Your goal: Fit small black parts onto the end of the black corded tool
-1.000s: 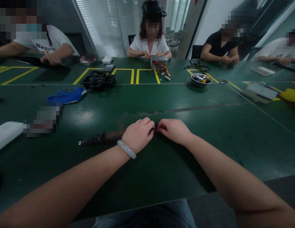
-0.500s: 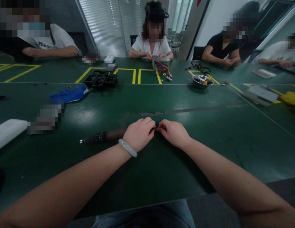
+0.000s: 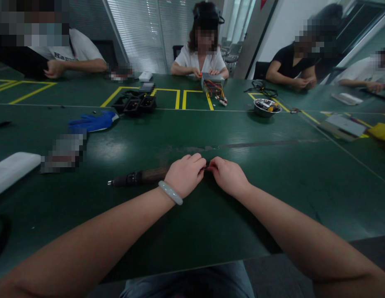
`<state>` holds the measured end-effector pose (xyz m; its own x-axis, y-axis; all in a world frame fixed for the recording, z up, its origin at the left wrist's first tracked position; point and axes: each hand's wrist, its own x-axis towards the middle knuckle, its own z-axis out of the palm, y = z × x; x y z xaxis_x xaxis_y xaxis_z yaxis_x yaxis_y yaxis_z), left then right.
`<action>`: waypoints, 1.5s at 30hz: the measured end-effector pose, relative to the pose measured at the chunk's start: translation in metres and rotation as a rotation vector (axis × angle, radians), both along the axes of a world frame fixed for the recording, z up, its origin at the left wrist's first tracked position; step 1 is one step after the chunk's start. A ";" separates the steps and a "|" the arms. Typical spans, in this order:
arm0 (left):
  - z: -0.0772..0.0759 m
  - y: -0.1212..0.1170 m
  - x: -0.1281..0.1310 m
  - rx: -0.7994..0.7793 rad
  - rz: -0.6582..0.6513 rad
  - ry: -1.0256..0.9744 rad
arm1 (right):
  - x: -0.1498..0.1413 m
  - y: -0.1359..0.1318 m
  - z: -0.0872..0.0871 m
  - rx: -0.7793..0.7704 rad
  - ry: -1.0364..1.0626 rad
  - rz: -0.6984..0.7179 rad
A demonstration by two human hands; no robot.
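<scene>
Brown along the tool (image 3: 139, 177), lengthwise leftward from nearer left hand (image 3: 185, 176); in it and right hand (image 3: 229, 176), pinched fingers, can't tell on what.

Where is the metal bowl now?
In the head view, the metal bowl stands on the green table, right of centre, just in front of the black cable.
</scene>
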<state>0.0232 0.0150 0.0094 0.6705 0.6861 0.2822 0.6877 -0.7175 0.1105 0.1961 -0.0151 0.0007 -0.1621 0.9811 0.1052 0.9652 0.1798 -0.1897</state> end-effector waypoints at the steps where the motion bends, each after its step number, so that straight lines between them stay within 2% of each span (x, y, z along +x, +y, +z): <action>1: 0.000 0.000 0.000 -0.001 0.001 0.001 | -0.001 0.000 -0.001 -0.007 0.032 -0.022; 6: -0.001 0.000 0.001 -0.011 0.022 0.004 | -0.004 -0.003 -0.003 -0.032 0.136 -0.132; 12: -0.004 0.001 0.002 0.003 0.025 -0.026 | -0.007 -0.005 -0.006 0.002 0.178 -0.171; 18: -0.003 0.001 0.002 -0.001 0.036 -0.028 | -0.004 -0.002 -0.006 0.007 0.255 -0.109; 27: -0.002 0.000 0.002 -0.004 0.029 -0.013 | 0.004 0.002 -0.001 -0.131 0.580 0.004; 39: -0.004 0.001 0.002 -0.005 0.032 -0.009 | -0.009 0.006 -0.009 0.002 0.382 -0.026; 43: 0.006 -0.006 0.000 0.016 0.025 -0.084 | -0.010 0.008 -0.010 -0.002 0.368 -0.054; 45: 0.012 -0.014 -0.001 0.046 -0.019 -0.113 | -0.010 0.008 -0.010 -0.004 0.362 -0.047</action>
